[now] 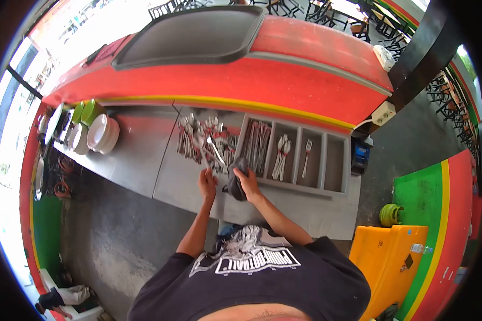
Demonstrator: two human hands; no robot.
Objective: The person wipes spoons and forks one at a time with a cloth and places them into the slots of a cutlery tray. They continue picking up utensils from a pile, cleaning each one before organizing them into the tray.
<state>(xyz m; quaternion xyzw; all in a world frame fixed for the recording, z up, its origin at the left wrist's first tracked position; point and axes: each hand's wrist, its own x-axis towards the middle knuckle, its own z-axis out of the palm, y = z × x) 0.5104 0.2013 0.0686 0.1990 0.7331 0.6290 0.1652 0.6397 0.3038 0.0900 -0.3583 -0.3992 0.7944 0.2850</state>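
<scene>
My left hand [208,183] is closed on the handle end of a spoon [199,142], its bowl pointing away over a pile of cutlery [187,144]. In my right hand [246,183] is a bunched dark cloth [235,182], just right of the spoon. Spoons and forks lie heaped on the metal counter beyond my hands. Right of the heap sits a grey cutlery tray [320,187] with several compartments. Its leftmost one holds many thin utensils [257,142], the second a few spoons [281,155], the third a single fork [307,158].
White bowls [104,134] and green bowls [92,111] stand at the counter's left end. A red ledge [316,80] bearing a large black tray [193,35] runs along the back. An orange cabinet [383,262] and a green gas cylinder [391,214] are at the right.
</scene>
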